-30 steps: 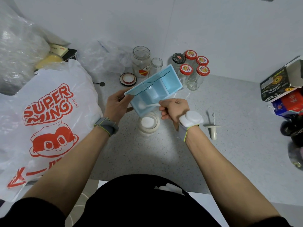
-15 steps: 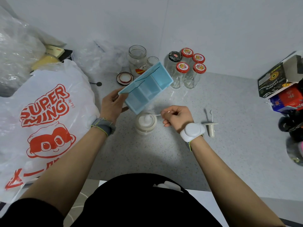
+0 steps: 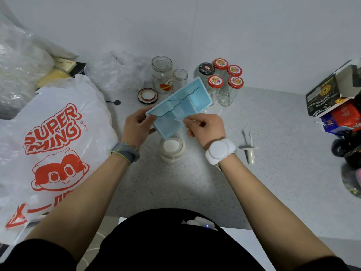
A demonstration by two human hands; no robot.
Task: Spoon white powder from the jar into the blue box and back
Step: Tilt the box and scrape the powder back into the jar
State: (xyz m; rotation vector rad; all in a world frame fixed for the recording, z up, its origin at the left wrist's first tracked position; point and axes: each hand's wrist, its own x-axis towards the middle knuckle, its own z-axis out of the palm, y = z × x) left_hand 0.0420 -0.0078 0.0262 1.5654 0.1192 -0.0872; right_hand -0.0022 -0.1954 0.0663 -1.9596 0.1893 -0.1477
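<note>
While the left hand [image 3: 136,128] grips the tilted blue box [image 3: 180,108] over the powder jar [image 3: 172,148], the right hand [image 3: 205,127] pinches a thin spoon. Returning powder looks underway; next, scrape carefully.

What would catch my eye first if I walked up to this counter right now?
Probably the blue box, held tilted at the centre by the left hand above an open jar of white powder. The right hand reaches into its lower end. At far left slumps a big white bag with red lettering.
</note>
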